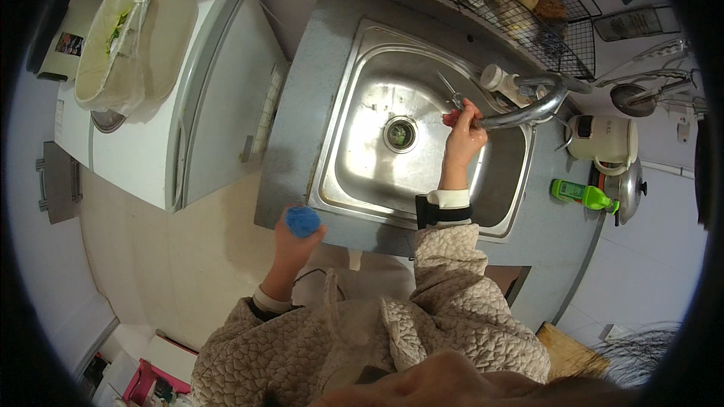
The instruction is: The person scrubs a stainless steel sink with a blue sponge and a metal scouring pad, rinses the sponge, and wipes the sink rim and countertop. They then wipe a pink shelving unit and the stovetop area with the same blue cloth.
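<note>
My left hand (291, 245) is at the sink counter's front edge, closed round a blue, rough-textured scrubber (303, 221). Over the right half of the steel sink (362, 181), my right hand (462, 139) has its fingers closed at the tip of the curved metal faucet spout (520, 114). A thin bright streak (446, 83) slants from those fingers toward the far left; I cannot tell if it is water or a slim metal tool. Some green scraps lie in the drain strainer (400, 135) on the basin floor.
Behind the faucet stands a white bottle (501, 81). A black wire rack (520, 11) with food sits at the back. To the right are a cream kettle (602, 139), a green bottle (584, 194) and a lidded pot (632, 190). A white appliance (219, 98) bearing a lined bin (162, 45) stands left.
</note>
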### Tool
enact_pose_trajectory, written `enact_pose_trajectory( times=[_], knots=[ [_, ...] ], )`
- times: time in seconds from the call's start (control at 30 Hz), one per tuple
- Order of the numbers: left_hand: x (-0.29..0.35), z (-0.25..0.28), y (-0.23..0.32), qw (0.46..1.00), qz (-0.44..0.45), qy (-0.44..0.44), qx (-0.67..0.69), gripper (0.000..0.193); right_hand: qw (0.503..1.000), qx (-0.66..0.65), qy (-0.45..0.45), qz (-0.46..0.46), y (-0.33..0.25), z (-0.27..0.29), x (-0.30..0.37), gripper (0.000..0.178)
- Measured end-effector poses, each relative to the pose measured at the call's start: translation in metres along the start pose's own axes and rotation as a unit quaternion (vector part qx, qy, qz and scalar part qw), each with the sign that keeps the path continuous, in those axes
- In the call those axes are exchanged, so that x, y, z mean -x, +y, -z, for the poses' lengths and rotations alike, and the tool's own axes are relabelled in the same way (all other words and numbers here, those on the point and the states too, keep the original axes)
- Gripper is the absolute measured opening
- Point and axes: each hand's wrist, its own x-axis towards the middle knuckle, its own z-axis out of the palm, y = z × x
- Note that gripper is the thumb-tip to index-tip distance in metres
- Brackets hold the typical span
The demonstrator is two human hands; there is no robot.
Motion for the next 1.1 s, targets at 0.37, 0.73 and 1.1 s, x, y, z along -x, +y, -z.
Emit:
enact_pose_trajectory(
  times=[0.37, 0.73, 1.1],
  knots=[
    [-0.005, 0.000, -0.007, 1.000, 0.001, -0.010, -0.016, 0.039, 0.995, -0.045, -0.071, -0.060, -0.011, 0.011, -0.005, 0.023],
    [-0.004, -0.005, -0.005, 0.999, 0.021, -0.025, -0.010, 0.039, 0.985, -0.051, -0.129, -0.102, -0.020, 0.020, -0.009, 0.026],
    [0.001, -0.013, -0.008, 0.999, 0.022, -0.018, -0.014, 0.039, 0.986, -0.104, -0.097, -0.088, -0.016, 0.006, -0.005, 0.029]
  ],
)
